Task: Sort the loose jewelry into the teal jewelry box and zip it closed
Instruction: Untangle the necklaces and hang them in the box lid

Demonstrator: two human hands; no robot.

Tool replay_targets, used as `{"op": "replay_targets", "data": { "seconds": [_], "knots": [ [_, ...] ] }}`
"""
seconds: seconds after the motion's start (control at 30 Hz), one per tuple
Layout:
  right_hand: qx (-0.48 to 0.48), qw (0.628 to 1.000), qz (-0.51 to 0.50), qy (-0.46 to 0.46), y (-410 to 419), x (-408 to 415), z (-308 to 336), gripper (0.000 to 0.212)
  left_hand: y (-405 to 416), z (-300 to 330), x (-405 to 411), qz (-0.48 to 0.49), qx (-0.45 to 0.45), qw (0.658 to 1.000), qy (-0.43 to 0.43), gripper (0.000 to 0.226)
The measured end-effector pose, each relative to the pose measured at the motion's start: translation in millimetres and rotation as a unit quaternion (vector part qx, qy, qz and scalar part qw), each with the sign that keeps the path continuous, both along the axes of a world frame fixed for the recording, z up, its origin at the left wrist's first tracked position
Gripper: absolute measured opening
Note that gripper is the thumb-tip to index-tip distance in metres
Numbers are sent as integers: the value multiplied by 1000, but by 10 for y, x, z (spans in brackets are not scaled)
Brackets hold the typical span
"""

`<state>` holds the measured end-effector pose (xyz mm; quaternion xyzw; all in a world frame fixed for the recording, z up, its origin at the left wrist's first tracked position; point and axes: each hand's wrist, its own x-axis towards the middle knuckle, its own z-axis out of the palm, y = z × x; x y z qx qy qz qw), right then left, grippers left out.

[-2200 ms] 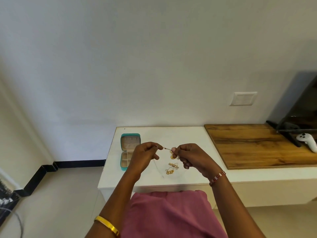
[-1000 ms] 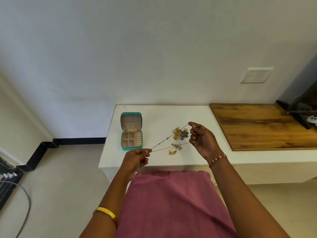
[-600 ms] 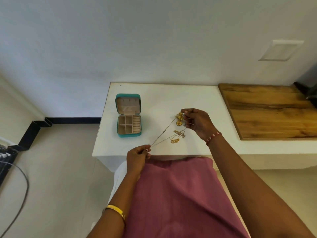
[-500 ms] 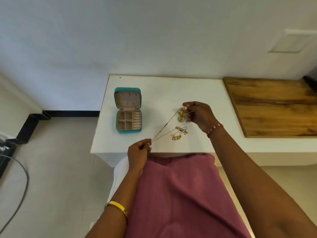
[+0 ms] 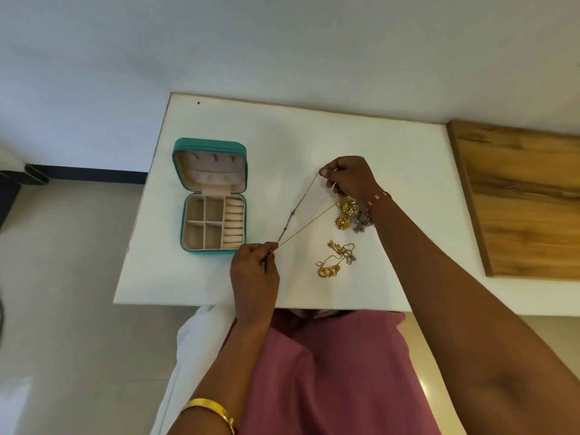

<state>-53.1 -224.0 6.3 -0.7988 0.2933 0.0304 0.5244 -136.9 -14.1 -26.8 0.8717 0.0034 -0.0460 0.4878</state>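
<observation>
**Chain stretched taut above the table, box open and waiting**

Since a moment ago our right hand (image 5: 350,178) has drawn farther from the left, and the view has tipped down over the table. Our left hand (image 5: 254,268) pinches the near end of the thin gold-coloured chain necklace (image 5: 298,211) between thumb and fingertips, close to the table's near edge. Our right hand has its fingers curled round the far end, so both hands are clamped on the chain. It runs between them as two fine strands that meet at the left hand and spread toward the right. We judge that we hold it stretched like this to keep it free of tangles before laying it away.

Just under the right wrist lies a cluster of gold and grey flower-shaped earrings (image 5: 353,215), and nearer us a small heap of gold chain pieces (image 5: 335,260), both loose on the white table (image 5: 188,284).

To the left stands the teal zip jewelry box (image 5: 213,196), lid thrown back toward the far side. Its beige compartments and ring rolls show nothing in them, as far as we can tell. Sorting has barely begun.
</observation>
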Motion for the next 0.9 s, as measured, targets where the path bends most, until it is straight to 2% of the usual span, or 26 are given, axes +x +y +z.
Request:
{"op": "replay_targets", "data": {
  "seconds": [0.1, 0.23, 0.47, 0.6, 0.73, 0.83, 0.9],
  "knots": [
    [-48, 999, 15, 6, -18, 140, -136, 14, -37, -67, 30, -21, 38, 999, -23, 25],
    [-168, 983, 70, 4, -48, 265, -241, 8, -44, -118, -14, -54, 89, 993, -57, 25],
    [-286, 951, 115, 23, -34, 306, -212, 14, -48, -92, -60, -73, 114, 988, -72, 23],
    [-296, 949, 105, 6, 4, 226, -163, 14, -38, -38, -73, -74, 113, 988, -70, 26],
    [-313, 945, 72, -65, 112, -7, -41, 15, 2, 59, -105, -83, 72, 993, -47, 27],
    [-281, 952, 11, -125, 244, -369, 58, 14, 25, 154, -171, -79, 22, 997, -7, 26],
    [-251, 958, -37, -134, 321, -667, 65, 11, 31, 194, -228, -79, -7, 997, 13, 24]
  ]
}}
